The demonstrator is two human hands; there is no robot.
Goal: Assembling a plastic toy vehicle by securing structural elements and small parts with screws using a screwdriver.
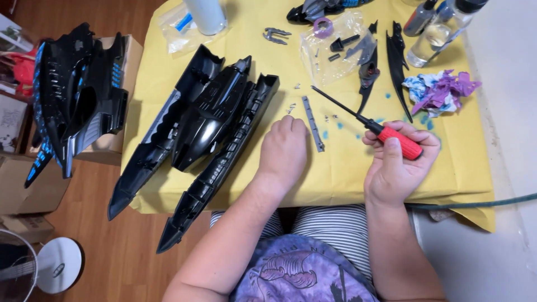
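My right hand (396, 162) grips a screwdriver (369, 122) by its red handle, the black shaft pointing up and left over the yellow table cover (347, 173). My left hand (283, 148) rests on the cover as a loose fist, fingers curled under, just left of a thin grey metal strip (313, 123). Whether it holds anything cannot be seen. Tiny screws (292, 107) lie just beyond its knuckles. A large black plastic toy vehicle hull (201, 134), opened into long pointed shells, lies to the left of that hand.
A clear bag of small parts (335, 47), black fin pieces (397, 61), a crumpled purple and white rag (439, 92), bottles (442, 28) and a white cup (206, 15) sit at the back. Another black and blue toy craft (72, 95) rests on cardboard boxes at left. A fan (39, 268) stands on the wooden floor.
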